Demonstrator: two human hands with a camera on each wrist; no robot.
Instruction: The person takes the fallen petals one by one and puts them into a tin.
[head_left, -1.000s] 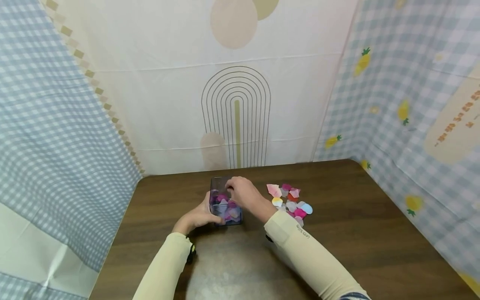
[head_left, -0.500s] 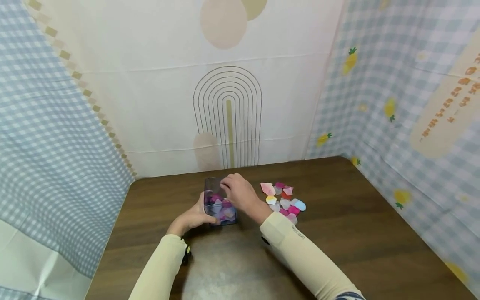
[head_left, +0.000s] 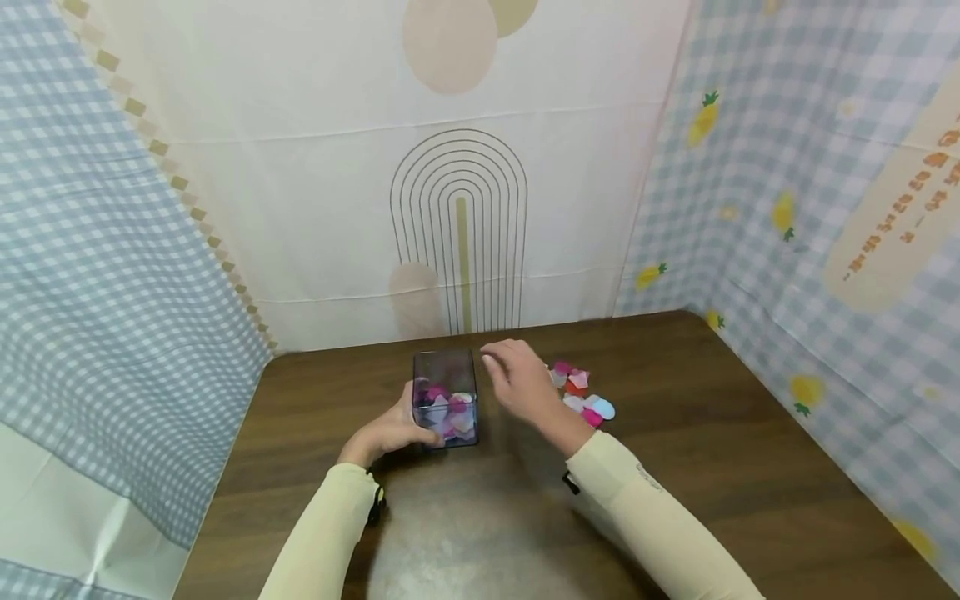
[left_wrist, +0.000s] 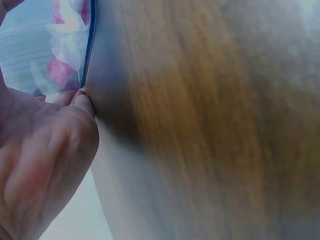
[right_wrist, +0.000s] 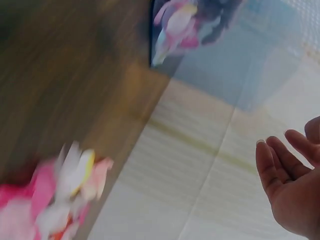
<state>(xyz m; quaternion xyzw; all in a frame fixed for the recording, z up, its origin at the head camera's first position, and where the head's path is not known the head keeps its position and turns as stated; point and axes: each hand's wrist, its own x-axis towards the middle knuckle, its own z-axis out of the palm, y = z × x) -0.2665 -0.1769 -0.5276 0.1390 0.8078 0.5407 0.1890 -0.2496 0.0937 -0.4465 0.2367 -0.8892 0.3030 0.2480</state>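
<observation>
pale cloth printed with thin arches hangs behind the bench, and blue checked cloth falls at either side. i see a person in cream sleeves, both arms reaching over the brown wood. the left hand holds a clear, tinted box, thumb on the near side, fingers round the left wall. the box is toward the far edge of the bench, with pink, white and purple petals heaped low inside. just right of it hangs the right hand, fingers loosely bent, holding nothing that i can see. right of that hand, partly hidden behind it, lie loose petals in pink, white, red and pale blue.
</observation>
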